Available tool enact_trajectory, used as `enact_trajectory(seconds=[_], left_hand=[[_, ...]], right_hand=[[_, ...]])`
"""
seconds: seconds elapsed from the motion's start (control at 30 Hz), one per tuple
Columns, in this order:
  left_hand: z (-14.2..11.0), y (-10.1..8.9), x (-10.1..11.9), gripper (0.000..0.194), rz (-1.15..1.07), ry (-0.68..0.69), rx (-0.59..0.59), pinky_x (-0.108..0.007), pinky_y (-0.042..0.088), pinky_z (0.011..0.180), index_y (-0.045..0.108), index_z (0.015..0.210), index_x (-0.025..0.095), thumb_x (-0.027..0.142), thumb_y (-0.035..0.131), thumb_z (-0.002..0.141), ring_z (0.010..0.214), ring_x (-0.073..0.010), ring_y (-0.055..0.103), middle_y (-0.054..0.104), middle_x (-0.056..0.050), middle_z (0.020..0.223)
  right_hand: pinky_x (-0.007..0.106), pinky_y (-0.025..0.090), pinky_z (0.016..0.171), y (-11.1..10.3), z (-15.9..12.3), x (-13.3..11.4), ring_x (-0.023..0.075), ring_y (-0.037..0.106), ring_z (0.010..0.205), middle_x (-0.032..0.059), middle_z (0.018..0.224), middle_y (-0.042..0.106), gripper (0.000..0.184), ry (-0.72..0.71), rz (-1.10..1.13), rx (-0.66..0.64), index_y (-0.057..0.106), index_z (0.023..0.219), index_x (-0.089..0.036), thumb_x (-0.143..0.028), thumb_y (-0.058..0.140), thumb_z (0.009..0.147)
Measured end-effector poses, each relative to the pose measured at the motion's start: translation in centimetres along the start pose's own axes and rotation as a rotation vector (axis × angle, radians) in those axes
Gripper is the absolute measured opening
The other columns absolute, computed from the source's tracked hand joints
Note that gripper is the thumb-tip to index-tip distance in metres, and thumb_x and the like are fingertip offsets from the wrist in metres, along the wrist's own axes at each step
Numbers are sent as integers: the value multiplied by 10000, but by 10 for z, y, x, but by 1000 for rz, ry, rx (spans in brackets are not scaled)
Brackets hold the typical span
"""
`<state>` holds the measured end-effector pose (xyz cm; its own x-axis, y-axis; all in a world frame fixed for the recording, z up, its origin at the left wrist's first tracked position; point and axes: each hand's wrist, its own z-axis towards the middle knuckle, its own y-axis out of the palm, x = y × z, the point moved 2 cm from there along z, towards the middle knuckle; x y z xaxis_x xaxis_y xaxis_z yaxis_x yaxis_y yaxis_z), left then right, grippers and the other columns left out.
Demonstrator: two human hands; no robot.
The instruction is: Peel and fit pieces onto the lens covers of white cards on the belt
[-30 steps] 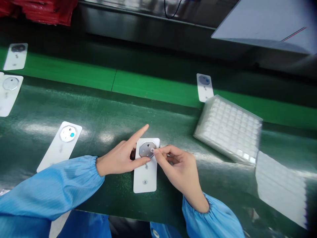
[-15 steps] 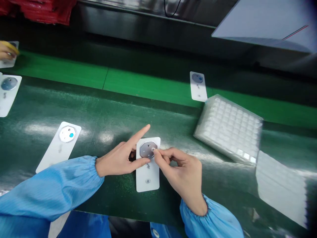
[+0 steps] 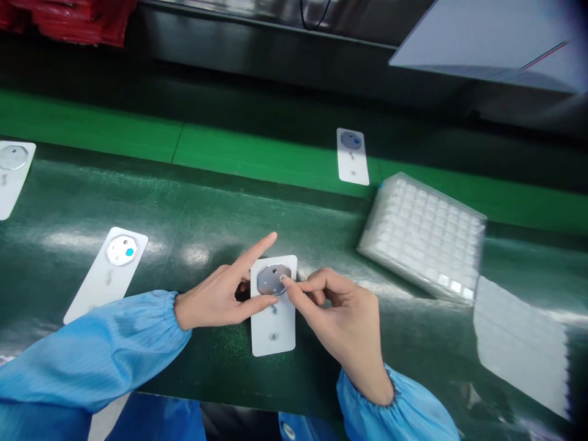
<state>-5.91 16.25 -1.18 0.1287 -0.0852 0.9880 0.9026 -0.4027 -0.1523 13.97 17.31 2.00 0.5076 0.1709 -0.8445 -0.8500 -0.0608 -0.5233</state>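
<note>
A white phone back cover (image 3: 274, 331) with a silvery octagonal camera plate (image 3: 269, 280) lies on the bench in front of me. My left hand (image 3: 225, 297) steadies the cover from its left side, thumb over the face, index finger stretched out past the top edge; its other fingers are partly hidden. Thumb and index finger of my right hand (image 3: 337, 312) are pinched at the plate's right side. A tiny pale bit shows at those fingertips, too small to name.
Another back cover (image 3: 103, 278) with a blue dot lies left, and one (image 3: 11, 174) stands at the far left edge. A green conveyor belt (image 3: 257, 150) carries a cover (image 3: 353, 160). Right are a clear plastic tray (image 3: 425, 236) of white pieces and a white sheet (image 3: 519, 343).
The belt has moved left with its cover. A co-worker's hand and the cover by it have gone from the upper left. My hands stay at the same cover, with the pinch shifted slightly.
</note>
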Motion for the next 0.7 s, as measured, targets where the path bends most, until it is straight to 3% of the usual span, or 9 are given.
enact_trajectory(seconds=[0.1, 0.2, 0.27, 0.4, 0.5, 0.6, 0.7], left_hand=[[-1, 1, -1, 938, -36, -6, 20, -236, 448, 513, 103, 1664, 360, 300, 711, 953, 566, -143, 575, 646, 50, 697], [-1, 1, -1, 976, -92, -29, 32, -254, 485, 540, 51, 1669, 340, 319, 714, 953, 596, -163, 615, 697, 23, 742], [0, 2, -1, 1003, -144, -60, 41, -259, 493, 549, 10, 1667, 336, 321, 715, 953, 605, -168, 628, 704, 20, 742], [2, 2, 1, 1019, -278, -156, 64, -256, 510, 565, 26, 1664, 327, 324, 737, 934, 634, -167, 646, 707, 12, 769], [6, -1, 1, 845, -360, -217, 69, -251, 533, 594, 282, 1614, 306, 340, 757, 916, 676, -161, 658, 713, -6, 826], [10, -5, 1, 427, -324, -213, 90, -226, 513, 587, 678, 1256, 199, 356, 792, 875, 684, -142, 636, 709, -28, 837], [11, -8, 1, 280, -289, -240, 115, -208, 468, 549, 738, 1008, 143, 367, 805, 854, 656, -130, 612, 695, -32, 787]], right_hand=[[219, 479, 510, -2, 4, 4, 121, 581, 626, -23, 712, 595, 227, 111, 180, 16, 638, 766, -212, -319, 831, 821], [247, 591, 565, 0, 7, 8, 180, 715, 760, 37, 877, 744, 289, 221, 387, -118, 708, 1093, -229, -342, 812, 848], [266, 628, 608, 1, 8, 9, 188, 744, 752, 53, 864, 775, 256, 249, 464, -218, 746, 1123, -221, -340, 768, 898], [280, 647, 636, 3, 4, 8, 184, 745, 733, 61, 886, 788, 209, 221, 515, -259, 786, 1105, -225, -317, 746, 922], [283, 638, 611, 6, 0, 8, 178, 722, 710, 59, 894, 769, 246, 202, 512, -303, 780, 1159, -241, -323, 738, 930], [265, 624, 613, 11, -2, 9, 169, 706, 735, 55, 907, 734, 239, 166, 500, -318, 782, 1161, -256, -325, 732, 938], [238, 608, 602, 14, -1, 12, 162, 703, 744, 56, 901, 732, 198, 148, 503, -287, 791, 1098, -242, -343, 729, 940]])
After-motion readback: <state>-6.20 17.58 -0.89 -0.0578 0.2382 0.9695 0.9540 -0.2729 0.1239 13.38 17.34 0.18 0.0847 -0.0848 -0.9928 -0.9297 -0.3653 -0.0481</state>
